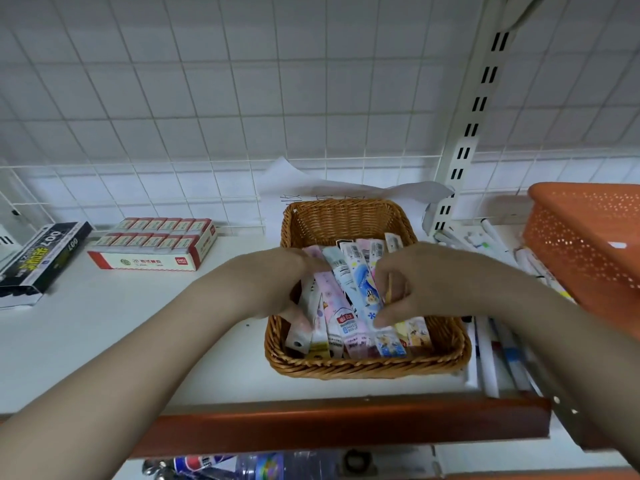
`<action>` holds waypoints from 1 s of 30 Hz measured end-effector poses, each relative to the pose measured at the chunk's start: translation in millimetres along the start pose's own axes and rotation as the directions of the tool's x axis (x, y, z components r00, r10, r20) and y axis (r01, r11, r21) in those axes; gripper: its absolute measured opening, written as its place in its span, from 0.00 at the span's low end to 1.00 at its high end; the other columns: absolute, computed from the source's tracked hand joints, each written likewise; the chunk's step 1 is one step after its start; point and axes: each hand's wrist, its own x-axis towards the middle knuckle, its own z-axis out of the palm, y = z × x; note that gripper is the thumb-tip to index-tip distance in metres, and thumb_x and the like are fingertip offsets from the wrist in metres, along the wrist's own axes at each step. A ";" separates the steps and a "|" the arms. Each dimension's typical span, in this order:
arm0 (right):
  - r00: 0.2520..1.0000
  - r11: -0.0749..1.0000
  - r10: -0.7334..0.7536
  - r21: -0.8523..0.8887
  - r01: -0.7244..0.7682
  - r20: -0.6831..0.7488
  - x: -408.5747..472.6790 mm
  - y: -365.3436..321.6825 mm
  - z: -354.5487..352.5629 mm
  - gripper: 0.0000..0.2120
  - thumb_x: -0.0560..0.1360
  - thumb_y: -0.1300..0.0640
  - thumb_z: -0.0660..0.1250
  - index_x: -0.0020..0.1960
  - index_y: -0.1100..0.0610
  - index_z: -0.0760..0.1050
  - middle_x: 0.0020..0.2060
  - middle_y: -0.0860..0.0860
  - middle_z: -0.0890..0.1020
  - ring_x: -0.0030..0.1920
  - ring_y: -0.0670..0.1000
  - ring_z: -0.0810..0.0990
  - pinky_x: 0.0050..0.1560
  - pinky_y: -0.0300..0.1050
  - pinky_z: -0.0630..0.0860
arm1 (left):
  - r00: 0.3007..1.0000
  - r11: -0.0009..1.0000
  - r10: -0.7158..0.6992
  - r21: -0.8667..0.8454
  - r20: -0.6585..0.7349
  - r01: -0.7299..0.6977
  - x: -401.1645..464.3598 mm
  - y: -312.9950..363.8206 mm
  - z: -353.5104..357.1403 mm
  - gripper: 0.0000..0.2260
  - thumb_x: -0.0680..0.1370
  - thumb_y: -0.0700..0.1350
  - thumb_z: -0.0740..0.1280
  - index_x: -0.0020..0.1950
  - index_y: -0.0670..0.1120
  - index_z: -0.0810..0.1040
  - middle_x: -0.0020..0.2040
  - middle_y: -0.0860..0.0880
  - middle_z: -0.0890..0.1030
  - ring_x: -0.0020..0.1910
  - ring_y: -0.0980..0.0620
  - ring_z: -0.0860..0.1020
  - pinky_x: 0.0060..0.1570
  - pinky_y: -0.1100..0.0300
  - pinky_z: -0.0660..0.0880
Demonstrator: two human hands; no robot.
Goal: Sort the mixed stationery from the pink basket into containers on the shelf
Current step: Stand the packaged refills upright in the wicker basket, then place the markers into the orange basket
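A brown wicker basket (367, 362) sits on the white shelf (104, 323), holding long flat stationery packets (343, 306) laid side by side, printed with cartoons and barcodes. The left hand (277, 285) curls its fingers round the packets' left edge; the right hand (415, 282) pinches packets on the right. Far left lie a red-and-white "deli" eraser box (156, 245) and a black box marked "007" (41, 261). An orange perforated basket (588, 244) stands at right.
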 end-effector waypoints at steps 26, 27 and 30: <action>0.782 0.834 0.544 0.296 -0.465 -0.303 -91.8 112.5 57.5 0.24 0.79 0.44 0.56 0.68 0.58 0.60 0.60 0.58 0.75 0.60 0.57 0.75 0.51 0.44 0.68 | 0.896 0.929 -0.263 -0.346 -0.357 0.135 42.1 186.4 14.7 0.15 0.82 0.50 0.55 0.64 0.45 0.73 0.59 0.45 0.77 0.57 0.48 0.75 0.48 0.61 0.68; 0.805 0.864 0.500 0.242 -0.441 -0.319 -95.2 119.4 59.4 0.23 0.80 0.45 0.55 0.68 0.58 0.61 0.60 0.57 0.76 0.59 0.56 0.75 0.51 0.44 0.69 | 0.900 0.916 -0.294 -0.364 -0.322 0.169 51.5 198.1 20.7 0.15 0.82 0.50 0.56 0.63 0.43 0.72 0.60 0.44 0.76 0.58 0.46 0.75 0.46 0.60 0.66; 0.834 0.930 0.366 0.175 -0.322 -0.412 -107.7 137.5 64.0 0.19 0.81 0.49 0.55 0.67 0.57 0.61 0.52 0.55 0.79 0.50 0.53 0.79 0.40 0.41 0.69 | 0.901 0.880 -0.376 -0.389 -0.217 0.274 78.7 225.4 39.2 0.24 0.80 0.50 0.59 0.72 0.39 0.59 0.69 0.39 0.66 0.68 0.42 0.67 0.59 0.55 0.66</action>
